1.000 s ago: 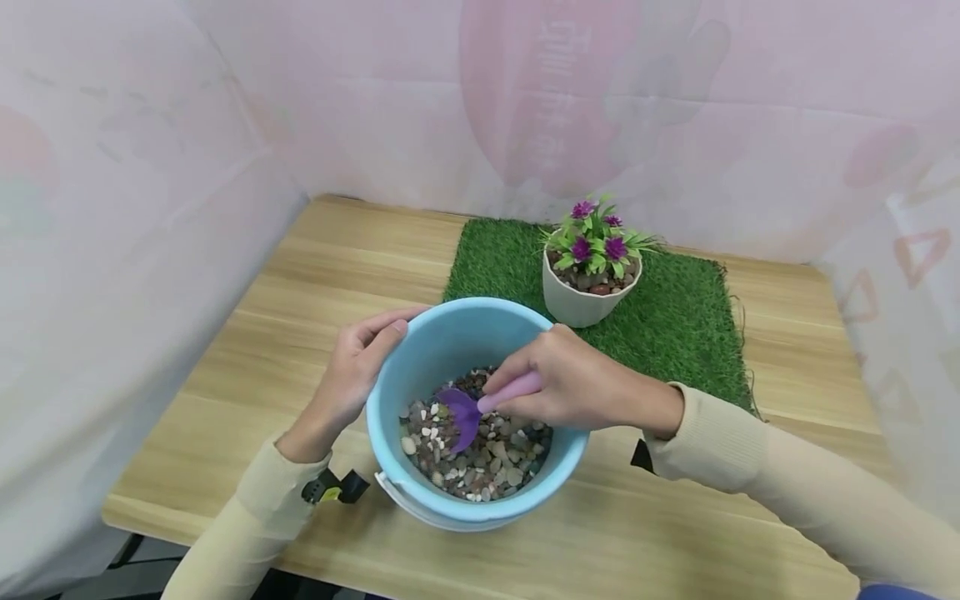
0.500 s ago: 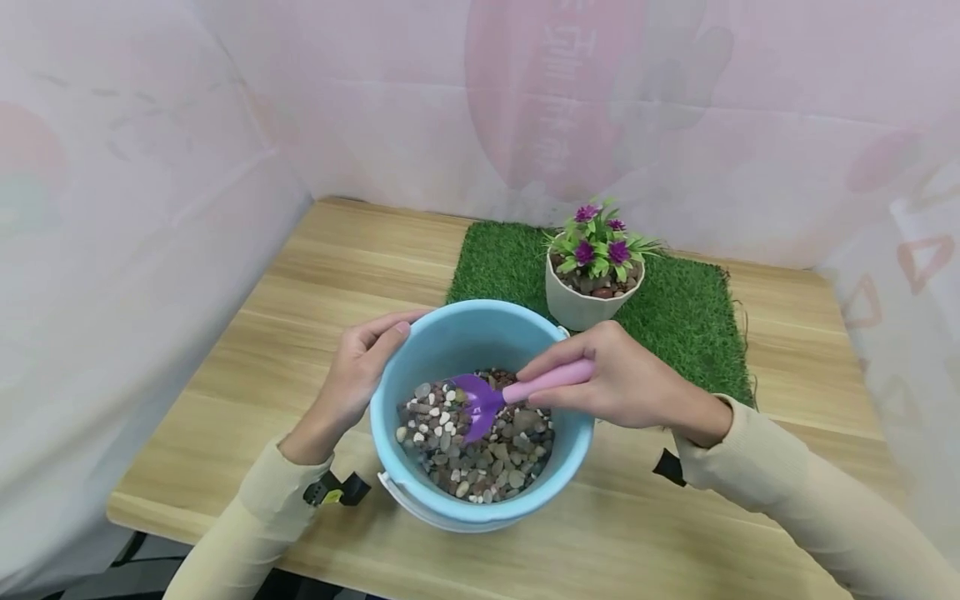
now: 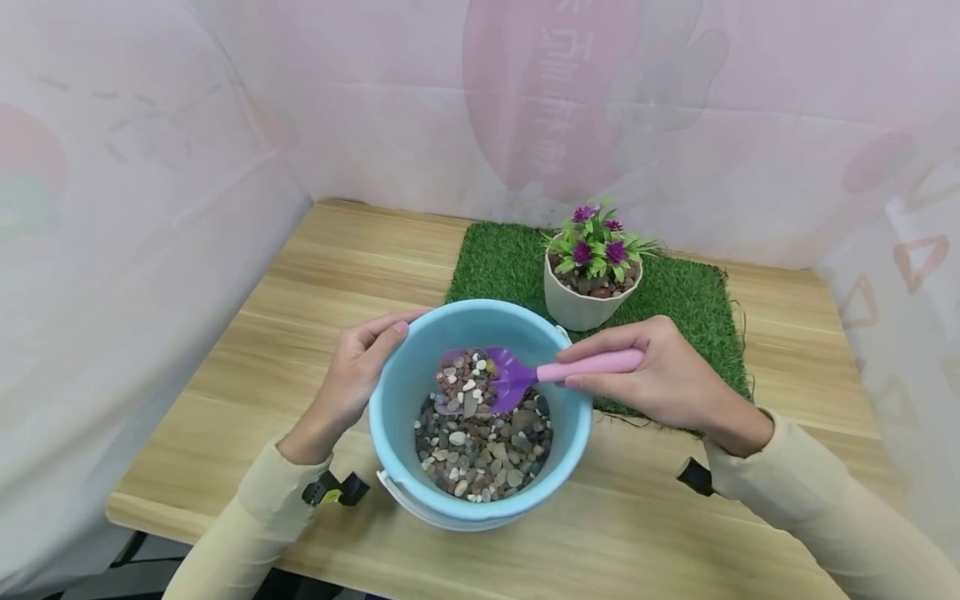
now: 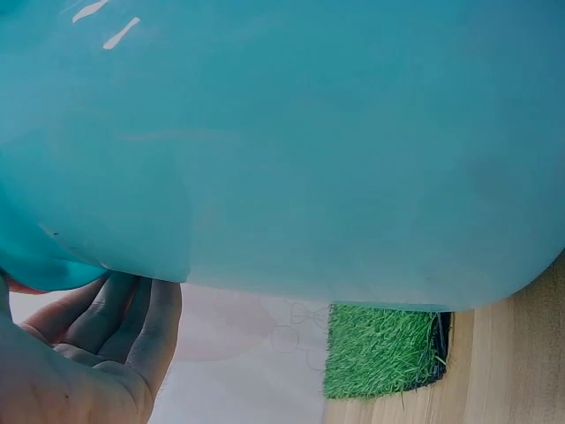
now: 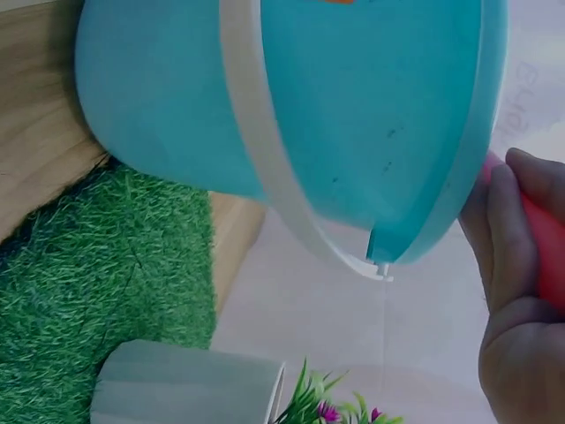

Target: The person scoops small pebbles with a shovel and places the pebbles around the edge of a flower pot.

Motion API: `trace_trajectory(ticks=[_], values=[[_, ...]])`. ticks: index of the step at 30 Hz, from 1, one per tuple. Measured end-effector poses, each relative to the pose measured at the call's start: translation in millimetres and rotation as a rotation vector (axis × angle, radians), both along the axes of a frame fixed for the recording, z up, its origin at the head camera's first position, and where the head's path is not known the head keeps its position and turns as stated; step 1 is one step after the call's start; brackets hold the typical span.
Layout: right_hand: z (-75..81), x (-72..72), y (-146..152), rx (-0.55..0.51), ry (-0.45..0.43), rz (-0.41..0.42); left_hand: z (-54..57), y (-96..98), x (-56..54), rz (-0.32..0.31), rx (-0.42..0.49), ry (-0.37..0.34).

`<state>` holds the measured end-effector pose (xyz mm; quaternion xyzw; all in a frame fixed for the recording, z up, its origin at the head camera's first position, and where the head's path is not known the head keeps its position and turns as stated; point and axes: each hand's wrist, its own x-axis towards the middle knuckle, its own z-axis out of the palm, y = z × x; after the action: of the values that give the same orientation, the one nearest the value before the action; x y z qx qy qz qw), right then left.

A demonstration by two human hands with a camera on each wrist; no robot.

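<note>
A light blue bucket (image 3: 386, 446) stands on the table with many small stones (image 3: 480, 467) in its bottom. My right hand (image 3: 667, 379) holds the pink handle of a purple toy shovel (image 3: 512, 379). The shovel's blade is inside the bucket mouth, above the stones, and carries a heap of white, reddish and grey pebbles (image 3: 468, 383). My left hand (image 3: 360, 379) grips the bucket's left rim, with the thumb at the rim and the fingers against the outer wall. In the left wrist view, those fingers (image 4: 157, 331) reach under the rim.
Behind the bucket lies a green artificial-grass mat (image 3: 675, 333). On it stands a white flowerpot (image 3: 577, 307) with purple flowers (image 3: 615, 252) and stones around the stems. The bucket's white handle (image 5: 256, 106) hangs down its side. Light printed cloth (image 3: 375, 125) surrounds the wooden table (image 3: 247, 383).
My right hand has drawn the shovel up and to the right, out of the stones, with pebbles now heaped on the blade. My left hand and the bucket have stayed in place.
</note>
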<state>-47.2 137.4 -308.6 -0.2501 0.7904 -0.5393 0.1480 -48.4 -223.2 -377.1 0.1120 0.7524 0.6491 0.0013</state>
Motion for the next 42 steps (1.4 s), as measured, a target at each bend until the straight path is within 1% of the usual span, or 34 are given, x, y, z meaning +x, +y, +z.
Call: trace_trajectory(ticks=[7,16,21,25,28,32,38,40,42], values=[[0.5,3.8,9,-0.05,-0.043,-0.06,0.9,0.2,0.7,0.007,-0.007,-0.011],[2.1,7.5,17,-0.076,-0.016,-0.102,0.6,0.0,0.8,0.007,-0.005,-0.016],[2.5,8.9,22,-0.046,0.026,-0.15,0.5,-0.6,1.4,0.007,-0.008,-0.021],[4.1,9.3,28,-0.048,0.042,-0.171,1.8,-0.1,1.8,-0.001,-0.015,-0.021],[6.7,9.7,32,-0.062,0.037,-0.17,2.1,0.0,1.4,-0.004,-0.018,-0.019],[10.3,11.4,38,-0.054,0.03,-0.188,1.8,-0.1,1.1,-0.003,-0.02,-0.017],[13.4,11.2,48,-0.093,0.055,-0.193,1.3,-0.4,0.7,-0.001,-0.013,-0.021],[14.7,12.0,52,-0.077,0.063,-0.213,1.3,-0.6,0.6,-0.002,-0.014,-0.02],[16.2,13.8,56,-0.039,0.064,-0.249,1.6,-0.9,0.4,-0.005,-0.016,-0.019]])
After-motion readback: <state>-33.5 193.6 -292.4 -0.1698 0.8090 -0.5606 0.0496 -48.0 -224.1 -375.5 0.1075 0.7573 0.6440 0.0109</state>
